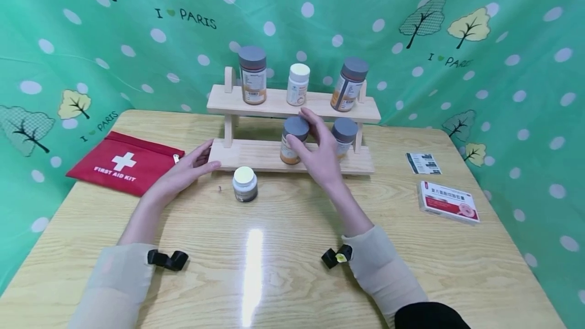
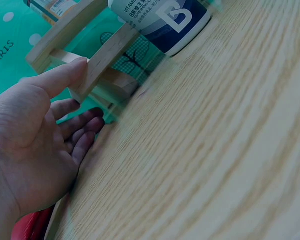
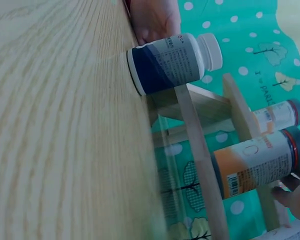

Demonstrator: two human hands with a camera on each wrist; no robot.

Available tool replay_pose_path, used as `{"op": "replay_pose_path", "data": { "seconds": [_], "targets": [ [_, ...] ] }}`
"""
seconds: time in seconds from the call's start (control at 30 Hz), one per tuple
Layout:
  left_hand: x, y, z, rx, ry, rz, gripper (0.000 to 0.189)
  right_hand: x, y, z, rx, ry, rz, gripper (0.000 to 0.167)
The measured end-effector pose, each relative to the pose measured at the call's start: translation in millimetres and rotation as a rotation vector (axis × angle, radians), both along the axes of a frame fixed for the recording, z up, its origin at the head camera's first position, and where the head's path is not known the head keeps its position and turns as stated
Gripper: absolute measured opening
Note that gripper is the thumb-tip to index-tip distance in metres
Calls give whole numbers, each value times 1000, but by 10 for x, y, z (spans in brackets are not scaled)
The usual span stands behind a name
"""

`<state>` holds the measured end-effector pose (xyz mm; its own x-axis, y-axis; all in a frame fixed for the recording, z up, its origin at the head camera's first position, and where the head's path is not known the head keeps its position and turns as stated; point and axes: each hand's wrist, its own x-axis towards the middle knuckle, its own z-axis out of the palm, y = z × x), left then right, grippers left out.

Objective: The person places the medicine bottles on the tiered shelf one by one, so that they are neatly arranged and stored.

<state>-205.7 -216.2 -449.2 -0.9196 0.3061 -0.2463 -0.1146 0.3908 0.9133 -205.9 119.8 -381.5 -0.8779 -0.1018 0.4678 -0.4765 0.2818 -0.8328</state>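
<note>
My right hand (image 1: 320, 151) holds a grey-lidded pill bottle (image 1: 289, 154) with an orange and white label, thumb and fingers on either side of its lid. That bottle stands on the lower tier of a two-tier wooden rack (image 1: 256, 154); in the right wrist view only fingertips (image 3: 285, 192) show by it. My left hand (image 1: 185, 169) holds the rack's lower left corner, thumb (image 2: 70, 75) on the board's edge and the other fingers loosely curled. In front of the rack, a white-capped vitamin B bottle (image 1: 245, 189) stands upright on the table.
On the upper tier stand a grey-lidded bottle (image 1: 253, 77), a small white bottle (image 1: 298, 85) and a tilted grey-lidded bottle (image 1: 348, 88). Another bottle (image 1: 345, 131) is right of my hand. A red first aid pouch (image 1: 128, 161) lies left; a medicine box (image 1: 448, 202) and blister pack (image 1: 423, 163) lie right.
</note>
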Motion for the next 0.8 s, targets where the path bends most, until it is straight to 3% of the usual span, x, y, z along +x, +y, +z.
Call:
{"op": "replay_pose_path", "data": {
  "seconds": [0.17,0.3,0.4,0.53,0.8],
  "targets": [
    [11,-11,-9,13,-3,9,90,51,-77,106,64,235,-63,48],
    [9,-29,-6,6,4,9,90,107,-210,208,55,378,-18,36],
    [1,-33,-4,-3,5,6,90,136,-338,254,66,419,38,28],
    [-9,-12,-5,5,9,0,90,153,-500,237,130,364,133,24],
    [-13,25,-7,11,7,-2,88,168,-621,63,300,59,320,38]
  ]
}}
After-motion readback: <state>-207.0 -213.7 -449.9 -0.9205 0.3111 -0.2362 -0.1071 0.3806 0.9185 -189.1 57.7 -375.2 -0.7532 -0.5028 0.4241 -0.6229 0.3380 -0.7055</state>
